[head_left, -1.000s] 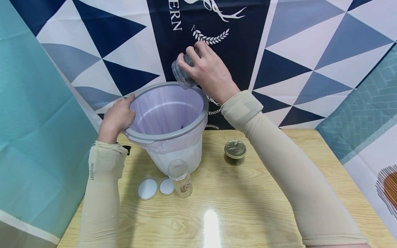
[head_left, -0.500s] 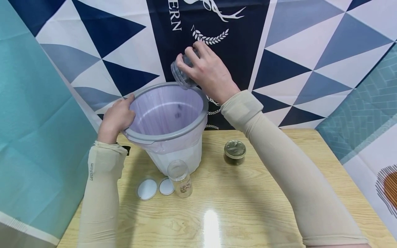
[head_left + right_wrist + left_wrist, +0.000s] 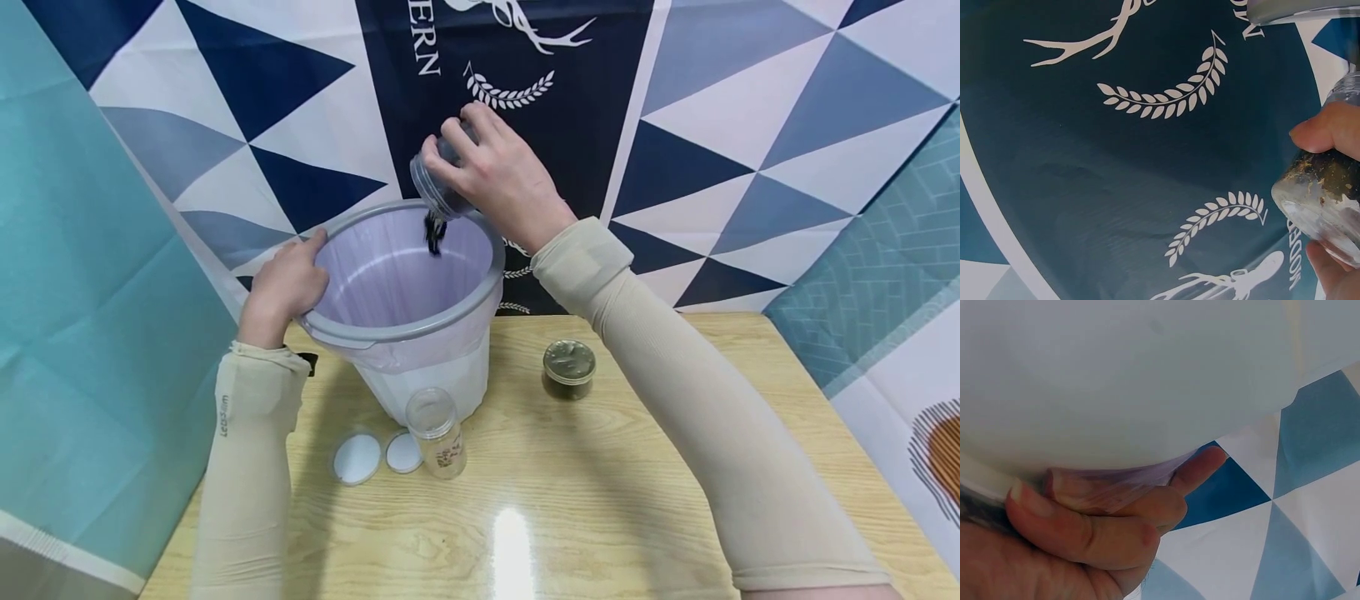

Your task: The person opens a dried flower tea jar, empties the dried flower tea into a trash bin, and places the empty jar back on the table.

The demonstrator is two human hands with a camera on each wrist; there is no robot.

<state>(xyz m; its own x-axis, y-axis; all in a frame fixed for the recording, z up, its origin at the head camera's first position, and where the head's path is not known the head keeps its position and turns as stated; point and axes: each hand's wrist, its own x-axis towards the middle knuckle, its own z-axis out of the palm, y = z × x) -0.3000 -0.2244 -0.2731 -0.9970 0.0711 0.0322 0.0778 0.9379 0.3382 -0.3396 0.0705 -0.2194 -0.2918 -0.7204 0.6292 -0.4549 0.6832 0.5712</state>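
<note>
My left hand grips the left side of the grey rim of a white trash bin. A thin purple bag lines the bin and folds over its outside; in the left wrist view the fingers curl at the bag's edge. Above the bin's back right rim, my right hand holds a clear plastic jar, tilted mouth-down toward the inside. A dark clump hangs below the jar's mouth. Brown residue clings inside the jar in the right wrist view.
A clear jar without a lid stands before the bin, beside two white lids on the wooden table. Right of the bin sits a short jar with a gold-coloured top. A patterned cloth hangs close behind.
Dark bits that were falling inside the bin are out of sight, and a larger dark clump now shows at the jar's mouth. The right hand has shifted slightly left; the left hand stays put.
</note>
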